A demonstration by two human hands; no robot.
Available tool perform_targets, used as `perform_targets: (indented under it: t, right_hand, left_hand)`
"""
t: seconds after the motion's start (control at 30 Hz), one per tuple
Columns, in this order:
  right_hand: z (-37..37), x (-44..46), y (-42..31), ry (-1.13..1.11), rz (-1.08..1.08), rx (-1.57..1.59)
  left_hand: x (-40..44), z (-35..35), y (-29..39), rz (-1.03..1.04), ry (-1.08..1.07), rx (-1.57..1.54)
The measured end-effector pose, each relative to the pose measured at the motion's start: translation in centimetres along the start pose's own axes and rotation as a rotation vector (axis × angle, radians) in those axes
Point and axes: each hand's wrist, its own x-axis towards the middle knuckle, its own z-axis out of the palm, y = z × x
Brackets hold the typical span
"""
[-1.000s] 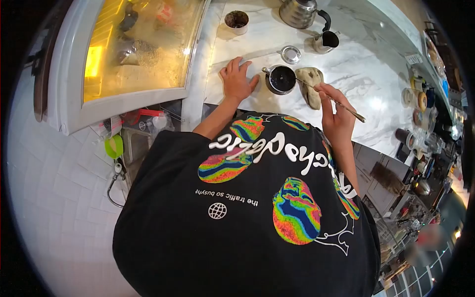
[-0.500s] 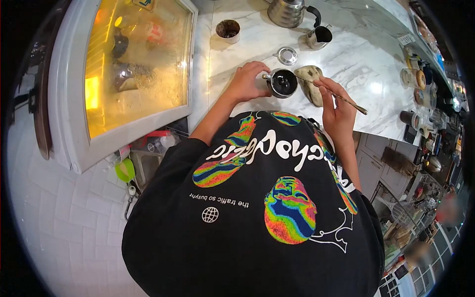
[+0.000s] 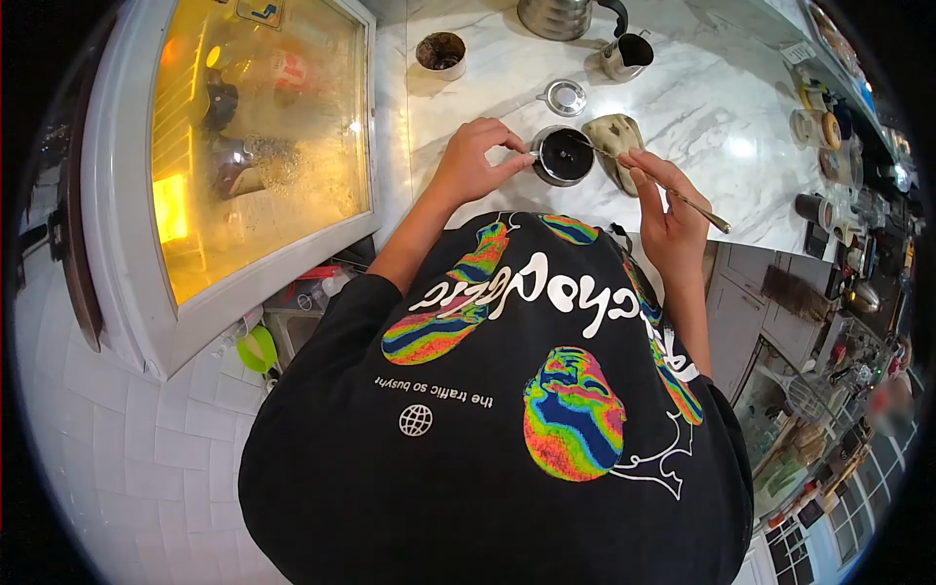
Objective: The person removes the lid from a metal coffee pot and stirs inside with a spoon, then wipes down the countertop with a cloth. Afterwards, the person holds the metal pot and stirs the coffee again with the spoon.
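A small cup (image 3: 564, 177) with dark liquid in it stands on the marble counter. My left hand (image 3: 480, 161) pinches the cup's small handle on its left side. In my right hand (image 3: 671, 207) is a thin metal spoon (image 3: 704, 213), held between thumb and fingers. Its far end reaches over the cup's rim into the dark liquid, where the tip is hidden. A stained, folded cloth (image 3: 618, 132) lies just right of the cup, partly behind the spoon. Behind the cup rests a small round metal lid or filter piece (image 3: 565, 97).
A steel kettle (image 3: 554, 18) and a steel pitcher (image 3: 625, 58) stand at the back of the marble counter (image 3: 702, 117). A tin (image 3: 441, 58) with dark residue inside sits back left. The glass-fronted cabinet (image 3: 366, 146) borders the left; jars and cups line the right.
My left hand has shifted from around the cup's side to a pinch on its handle. The spoon remains in the cup. The whole view has tilted slightly.
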Motion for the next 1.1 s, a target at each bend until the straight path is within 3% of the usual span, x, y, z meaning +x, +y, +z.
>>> perform_targets:
  t: [0.5, 0.93, 1.1]
  right_hand:
    - [-0.4, -2.6, -0.9, 0.025, -0.108, -0.077]
    - [-0.2, -2.6, -0.9, -0.046, -0.093, -0.03]
    - [-0.5, -2.2, -0.8, 0.026, -0.119, -0.073]
  left_hand:
    - [-0.4, 0.6, 0.5, -0.221, -0.235, -0.089]
    - [-0.5, 1.4, -0.1, -0.359, -0.287, -0.206]
    - [-0.5, 2.1, -1.1, -0.408, -0.317, -0.315]
